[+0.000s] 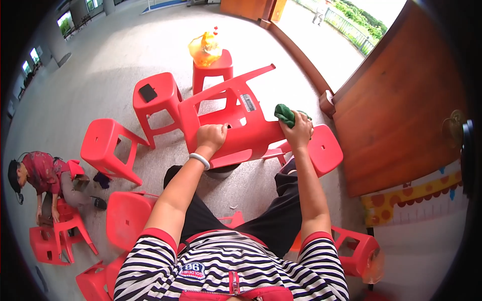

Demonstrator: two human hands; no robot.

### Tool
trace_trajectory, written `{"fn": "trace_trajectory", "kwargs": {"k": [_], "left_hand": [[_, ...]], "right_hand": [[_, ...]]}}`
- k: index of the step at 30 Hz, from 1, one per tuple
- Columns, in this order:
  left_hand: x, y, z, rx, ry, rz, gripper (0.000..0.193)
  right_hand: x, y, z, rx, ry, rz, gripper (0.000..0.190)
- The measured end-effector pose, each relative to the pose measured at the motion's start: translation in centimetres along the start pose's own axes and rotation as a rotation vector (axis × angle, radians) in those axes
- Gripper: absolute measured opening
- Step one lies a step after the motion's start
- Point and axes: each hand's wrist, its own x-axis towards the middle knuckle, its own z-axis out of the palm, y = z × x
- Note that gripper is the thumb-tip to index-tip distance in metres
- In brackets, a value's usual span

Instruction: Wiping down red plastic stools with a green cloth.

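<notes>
A red plastic stool (pixel 260 139) is tipped on its side in front of me, its legs spread and its hollow underside partly showing. My left hand (pixel 211 138) grips its near left part, with a pale bangle on the wrist. In my right hand (pixel 300 131) is a bunched green cloth (pixel 285 115), held at the end of a stool leg on the right. A label (pixel 248 102) with print sits on the stool's side. Beneath the stool, a dark round object (pixel 224 172) is mostly hidden.
Several more red stools stand around, one (pixel 98 143) at left and one (pixel 327 148) at right. A black flat object (pixel 147 92) lies on one; an orange plastic bag (pixel 205 52) sits on another. At far left a person (pixel 43 169) handles stools. A wooden door (pixel 399 101) borders the right.
</notes>
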Motion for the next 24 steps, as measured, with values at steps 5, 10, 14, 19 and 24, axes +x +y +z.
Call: {"fn": "trace_trajectory", "kwargs": {"k": [5, 10, 14, 19, 24], "left_hand": [[-0.6, -0.2, -0.3, 0.022, -0.044, -0.018, 0.046], [-0.4, -0.2, 0.1, 0.078, -0.098, -0.054, 0.049], [-0.2, 0.1, 0.4, 0.062, -0.064, -0.035, 0.049], [-0.6, -0.6, 0.4, 0.044, -0.113, -0.069, 0.052], [-0.3, -0.1, 0.6, 0.081, -0.121, -0.096, 0.054]], "right_hand": [[-2.9, -4.1, 2.7, -0.062, 0.129, 0.019, 0.048], [-5.6, -11.5, 5.2, -0.020, 0.079, -0.006, 0.063], [-5.3, -11.9, 4.5, -0.018, -0.036, -0.058, 0.057], [-6.5, -11.7, 3.7, 0.158, -0.117, -0.346, 0.050], [-2.2, -12.6, 6.3, 0.047, -0.158, -0.277, 0.043]]}}
